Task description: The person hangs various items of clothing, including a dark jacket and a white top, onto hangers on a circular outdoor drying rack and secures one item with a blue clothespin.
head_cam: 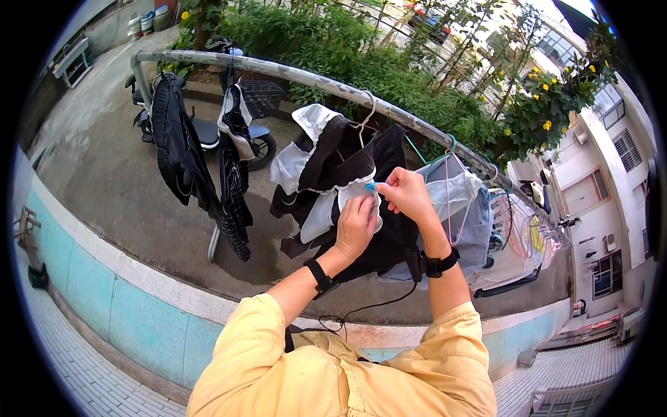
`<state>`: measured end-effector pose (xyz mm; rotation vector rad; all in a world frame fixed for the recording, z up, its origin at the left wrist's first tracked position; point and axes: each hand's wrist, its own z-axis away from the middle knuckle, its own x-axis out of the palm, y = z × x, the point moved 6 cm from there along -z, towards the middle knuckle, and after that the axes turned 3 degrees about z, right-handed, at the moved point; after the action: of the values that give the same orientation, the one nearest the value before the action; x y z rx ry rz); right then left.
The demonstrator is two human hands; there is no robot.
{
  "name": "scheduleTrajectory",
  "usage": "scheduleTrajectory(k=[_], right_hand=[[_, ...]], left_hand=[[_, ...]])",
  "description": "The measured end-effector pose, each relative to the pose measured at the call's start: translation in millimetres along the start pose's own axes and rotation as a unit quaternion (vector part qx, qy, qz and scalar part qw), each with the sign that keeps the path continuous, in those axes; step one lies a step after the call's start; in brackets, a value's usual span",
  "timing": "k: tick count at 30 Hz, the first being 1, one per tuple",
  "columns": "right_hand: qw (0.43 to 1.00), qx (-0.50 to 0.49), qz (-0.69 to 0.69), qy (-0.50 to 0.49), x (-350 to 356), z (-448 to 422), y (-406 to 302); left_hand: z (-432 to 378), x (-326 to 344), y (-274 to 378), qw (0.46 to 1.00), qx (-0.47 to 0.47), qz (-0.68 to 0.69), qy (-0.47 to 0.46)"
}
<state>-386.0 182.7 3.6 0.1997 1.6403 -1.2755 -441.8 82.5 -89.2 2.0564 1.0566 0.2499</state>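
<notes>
A black-and-white garment hangs in front of me from a white hanger, its pale lining turned outwards in places. My left hand grips a white edge of this cloth low on its right side. Between the thumb and fingers of my right hand is a small blue clothes peg, right at the white edge just above my left hand. Whether the peg bites the cloth cannot be made out. Both wrists wear black straps, and a cable trails from the right one.
A worn metal rail carries the laundry. Dark garments hang left; light-blue clothes and several hangers crowd the right. Behind stands a parked electric scooter. A low turquoise-tiled wall runs between me and the rail.
</notes>
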Motion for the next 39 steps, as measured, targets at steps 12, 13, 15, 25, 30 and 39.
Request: scheduleTrajectory(k=[12,13,15,25,30,39], right_hand=[[0.996,-0.027,0.034,0.073,8.3,27.9,21.6],[0.997,-0.021,0.025,0.075,8.3,33.8,26.4],[0.997,-0.013,0.020,0.080,6.2,47.0,35.0],[0.998,-0.023,-0.002,0.052,19.7,97.3,56.9],[0.992,-0.022,0.050,0.110,47.9,96.1,23.0],[0.975,-0.017,0.135,0.175,98.1,46.5,33.5]], left_hand=[[-2.9,-8.3,8.1,0.999,0.017,-0.013,-0.036],[-2.9,-9.4,8.0,0.999,0.019,-0.013,-0.040],[-2.0,-14.2,2.1,0.999,-0.016,0.020,-0.027],[-81.9,-63.9,-85.7,0.990,-0.063,-0.058,0.112],[-124.4,-40.9,-136.0,0.975,-0.158,-0.135,-0.082],[-124.8,-83.9,-154.5,0.987,-0.154,-0.026,0.035]])
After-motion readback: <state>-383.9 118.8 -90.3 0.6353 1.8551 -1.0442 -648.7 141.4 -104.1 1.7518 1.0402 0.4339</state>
